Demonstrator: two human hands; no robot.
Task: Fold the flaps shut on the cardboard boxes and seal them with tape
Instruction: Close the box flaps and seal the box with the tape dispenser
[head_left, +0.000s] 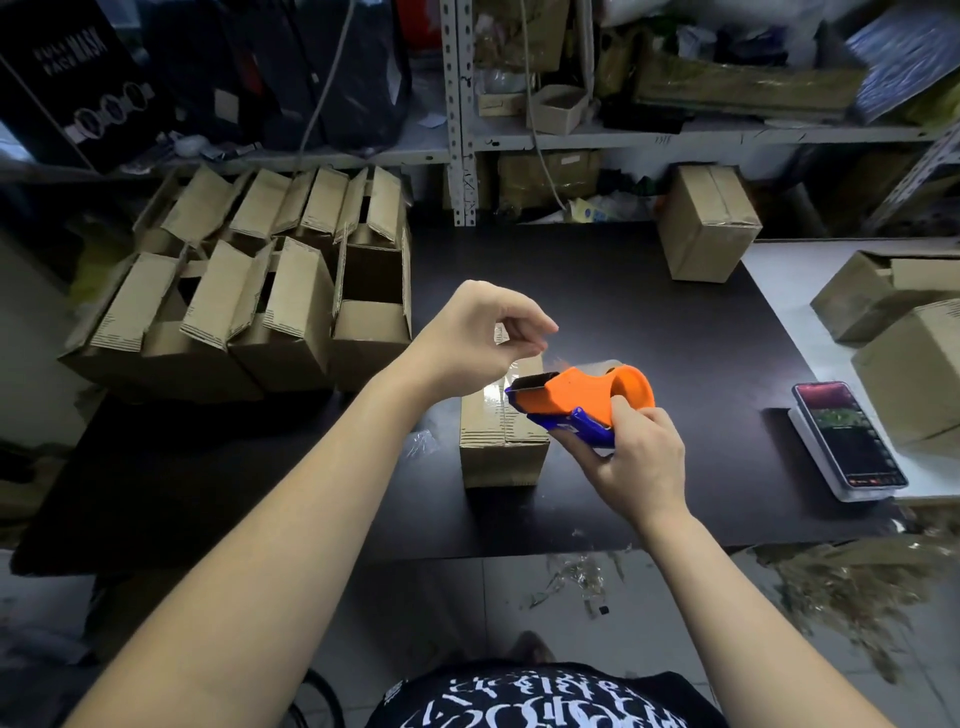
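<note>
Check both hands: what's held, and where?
Right hand grips the dispenser by its blue rear end. Left hand pinches thumb to finger above the box, likely on the free end of the tape, which barely shows.

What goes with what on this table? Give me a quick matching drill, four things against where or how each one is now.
Things:
1. tape dispenser
2. phone
3. boxes on the left
4. middle box

States:
A. flaps shut, tape across the top
B. flaps standing open
C. held in the right hand
D. lying flat at the right, screen lit

Pairs: 1-C, 2-D, 3-B, 4-A
</note>
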